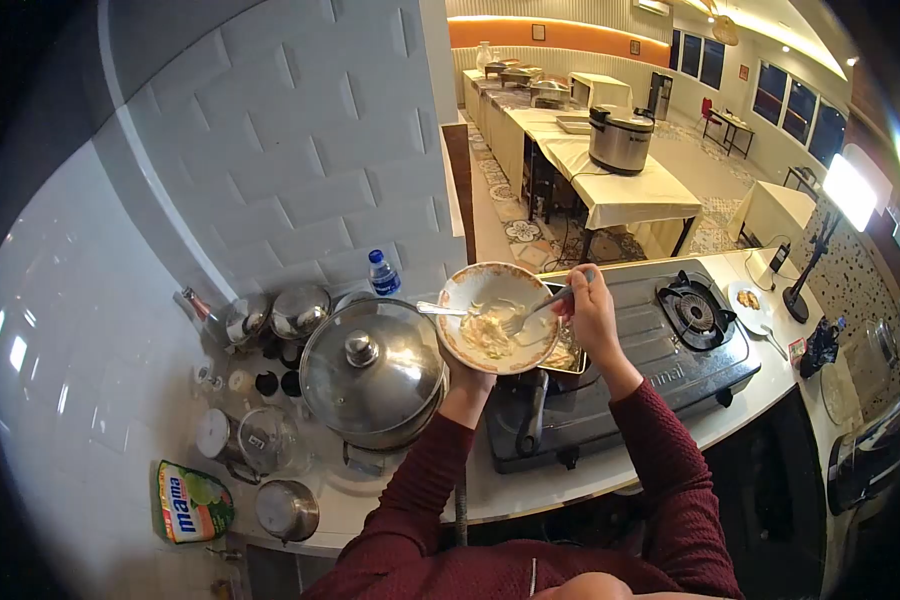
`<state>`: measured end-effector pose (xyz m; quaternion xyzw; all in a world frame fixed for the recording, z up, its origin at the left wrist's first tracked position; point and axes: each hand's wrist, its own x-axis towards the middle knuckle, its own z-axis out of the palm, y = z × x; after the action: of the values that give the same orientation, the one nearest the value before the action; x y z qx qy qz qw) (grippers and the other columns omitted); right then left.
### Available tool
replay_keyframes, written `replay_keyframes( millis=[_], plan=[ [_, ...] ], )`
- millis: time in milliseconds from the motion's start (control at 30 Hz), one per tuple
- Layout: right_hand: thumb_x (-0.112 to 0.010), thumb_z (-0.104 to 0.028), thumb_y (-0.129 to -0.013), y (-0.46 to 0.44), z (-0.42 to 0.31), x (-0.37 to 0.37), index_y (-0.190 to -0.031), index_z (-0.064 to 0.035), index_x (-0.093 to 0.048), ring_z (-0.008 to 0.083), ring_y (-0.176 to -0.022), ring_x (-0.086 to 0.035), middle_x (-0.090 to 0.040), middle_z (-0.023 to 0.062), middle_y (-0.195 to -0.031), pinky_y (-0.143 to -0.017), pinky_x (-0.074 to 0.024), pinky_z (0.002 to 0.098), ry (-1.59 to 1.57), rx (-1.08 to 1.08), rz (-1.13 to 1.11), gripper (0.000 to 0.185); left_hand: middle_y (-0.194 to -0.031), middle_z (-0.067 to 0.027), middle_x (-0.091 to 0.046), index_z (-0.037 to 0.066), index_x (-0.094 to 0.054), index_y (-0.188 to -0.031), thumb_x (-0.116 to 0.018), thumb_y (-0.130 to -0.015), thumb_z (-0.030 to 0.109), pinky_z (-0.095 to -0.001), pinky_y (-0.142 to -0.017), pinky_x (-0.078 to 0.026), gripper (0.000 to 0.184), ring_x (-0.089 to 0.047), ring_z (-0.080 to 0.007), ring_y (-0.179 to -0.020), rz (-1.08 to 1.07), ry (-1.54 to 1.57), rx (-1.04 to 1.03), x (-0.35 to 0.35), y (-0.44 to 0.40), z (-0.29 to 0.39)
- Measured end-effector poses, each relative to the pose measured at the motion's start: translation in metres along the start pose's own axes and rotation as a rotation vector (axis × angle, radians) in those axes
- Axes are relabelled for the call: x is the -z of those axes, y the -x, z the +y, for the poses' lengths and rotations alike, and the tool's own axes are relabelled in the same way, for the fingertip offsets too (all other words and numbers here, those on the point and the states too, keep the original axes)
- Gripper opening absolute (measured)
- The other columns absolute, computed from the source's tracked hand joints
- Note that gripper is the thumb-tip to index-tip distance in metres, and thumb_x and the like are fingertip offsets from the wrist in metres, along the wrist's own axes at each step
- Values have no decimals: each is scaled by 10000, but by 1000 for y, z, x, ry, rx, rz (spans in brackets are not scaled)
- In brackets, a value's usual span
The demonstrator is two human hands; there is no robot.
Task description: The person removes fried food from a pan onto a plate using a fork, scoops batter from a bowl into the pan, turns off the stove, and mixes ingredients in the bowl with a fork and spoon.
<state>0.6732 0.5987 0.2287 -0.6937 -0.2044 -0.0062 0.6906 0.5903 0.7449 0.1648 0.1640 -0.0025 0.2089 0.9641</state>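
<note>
My left hand [467, 382] is closed on a bowl [453, 345] with a brown patterned rim, gripping it from below and tilting it toward me. Pale, shredded-looking food [490, 335] lies inside it. The handle of a metal utensil [435, 309] sticks out over the bowl's left rim; its other end is in the food. Between the fingers of my right hand [592, 310] is a fork [523, 318], its tines down in the food. Partly hidden behind the bowl and my right hand, a square pan [535, 415] with food in it sits on the gas stove [630, 385].
A large lidded pot [370, 365] stands left of the bowl, with a water bottle [383, 273] behind it. Lidded pots, jars and a green Mama pouch [192, 503] fill the left counter. To the right are a burner [697, 312], a small plate [747, 305] and a lamp stand [798, 300].
</note>
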Motion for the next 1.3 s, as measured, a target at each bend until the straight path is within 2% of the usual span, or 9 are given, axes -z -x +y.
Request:
replay_keyframes(
  millis=[100,200,300,500,933,1033,1167,1200,1300],
  plan=[
    [-362,-229,-947,-1,20,5,-926,-36,-434,95,-490,-522,-568,74,-628,-453,-412,206,-197,-101,-31,207,-1274,-120,-416,89,-360,-1286,-310,-853,549,-454,-969,-354,634,-419,-299,-1153,60,-20,43,-6,4,0],
    [-370,-231,-944,-3,27,10,-898,-61,-439,102,-505,-527,-569,75,-629,-469,-419,201,-317,-152,16,189,-1238,-133,-425,71,-355,-1268,-298,-879,497,-421,-949,-391,580,-446,-274,-1123,131,5,71,-20,9,4],
    [-374,-231,-943,-7,28,16,-901,-71,-442,104,-516,-527,-571,72,-633,-483,-422,205,-360,-155,52,179,-1256,-135,-413,79,-349,-1276,-296,-873,507,-437,-952,-386,590,-441,-285,-1130,29,61,50,-9,-1,3],
    [-372,-224,-941,-11,32,16,-915,-66,-439,111,-516,-525,-569,75,-635,-492,-426,213,-454,-144,77,174,-1290,-135,-390,101,-343,-1289,-291,-865,525,-462,-962,-369,602,-422,-298,-1154,97,66,27,-10,-4,2],
    [-356,-205,-937,-49,32,14,-937,-54,-428,136,-535,-545,-572,86,-641,-490,-431,227,-551,-111,187,167,-1302,-132,-384,91,-362,-1274,-285,-882,487,-478,-984,-337,563,-398,-311,-1172,-55,92,-96,13,-37,2],
    [-360,-209,-935,-60,35,30,-951,-51,-430,139,-551,-557,-580,93,-646,-493,-432,229,-491,-61,201,174,-1306,-133,-381,93,-376,-1268,-278,-888,474,-478,-994,-326,547,-388,-313,-1181,8,94,-139,13,-36,8],
    [-360,-216,-934,-64,51,50,-956,-44,-439,133,-532,-565,-581,93,-639,-487,-436,229,-328,-84,274,190,-1306,-123,-383,105,-378,-1270,-274,-890,471,-474,-997,-324,537,-378,-300,-1194,-130,58,-139,9,-16,22],
    [-365,-216,-933,-65,62,52,-933,-43,-446,129,-503,-552,-574,84,-619,-469,-433,228,-321,-85,292,191,-1295,-123,-399,99,-380,-1269,-279,-880,493,-473,-988,-338,563,-396,-300,-1181,-23,74,-125,11,-16,24],
    [-368,-211,-932,-64,95,53,-914,-37,-452,128,-489,-547,-565,74,-608,-456,-434,227,-100,-24,302,194,-1271,-122,-427,94,-387,-1271,-322,-861,500,-470,-972,-354,581,-425,-303,-1153,63,74,-126,12,-15,31]
  ],
)
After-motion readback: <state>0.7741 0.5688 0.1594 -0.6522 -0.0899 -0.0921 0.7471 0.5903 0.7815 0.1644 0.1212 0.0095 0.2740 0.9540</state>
